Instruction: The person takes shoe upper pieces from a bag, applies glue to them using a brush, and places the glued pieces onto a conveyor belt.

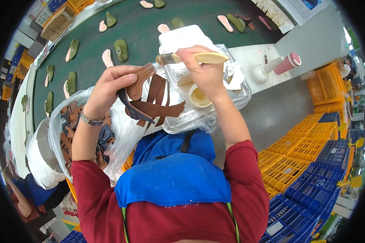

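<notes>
the left hand grips a brown leather sandal strap piece above the desk's near edge, the right hand clenches a wooden-handled glue brush, and a loaded brush could drip glue onto the leather's face.

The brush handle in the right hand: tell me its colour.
Pale yellowish wood; the brush handle shows best in the head view, gripped by the right hand.
</notes>
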{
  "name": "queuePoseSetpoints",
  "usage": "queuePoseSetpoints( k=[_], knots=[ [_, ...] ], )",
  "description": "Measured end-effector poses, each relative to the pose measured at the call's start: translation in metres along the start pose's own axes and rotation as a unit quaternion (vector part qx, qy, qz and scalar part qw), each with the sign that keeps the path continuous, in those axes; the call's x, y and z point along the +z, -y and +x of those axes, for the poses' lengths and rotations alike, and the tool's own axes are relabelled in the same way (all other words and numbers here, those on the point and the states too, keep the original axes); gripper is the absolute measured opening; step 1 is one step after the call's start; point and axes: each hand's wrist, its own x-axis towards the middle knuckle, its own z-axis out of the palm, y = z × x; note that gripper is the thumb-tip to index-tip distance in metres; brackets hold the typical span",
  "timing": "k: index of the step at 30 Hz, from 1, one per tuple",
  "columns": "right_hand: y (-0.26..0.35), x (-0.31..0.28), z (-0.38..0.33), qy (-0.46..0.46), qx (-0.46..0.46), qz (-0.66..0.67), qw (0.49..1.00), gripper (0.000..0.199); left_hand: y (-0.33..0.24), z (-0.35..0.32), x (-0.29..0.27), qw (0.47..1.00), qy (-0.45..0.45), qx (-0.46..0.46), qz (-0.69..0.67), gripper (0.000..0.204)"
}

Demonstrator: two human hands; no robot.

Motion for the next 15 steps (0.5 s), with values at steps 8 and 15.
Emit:
queuePoseSetpoints(
  k=[8,15],
  knots=[
    [-0.020,-0.113,-0.041,-0.316,0.129,0.070,0.937,0.021,-0.038,0.069,-0.034,0.988,-0.056,0.083,-0.114,0.037],
    [-0.024,-0.178,-0.124,-0.454,0.231,0.039,0.860,0.020,-0.038,0.274,-0.021,0.984,-0.035,0.060,-0.162,0.012]
  ],
)
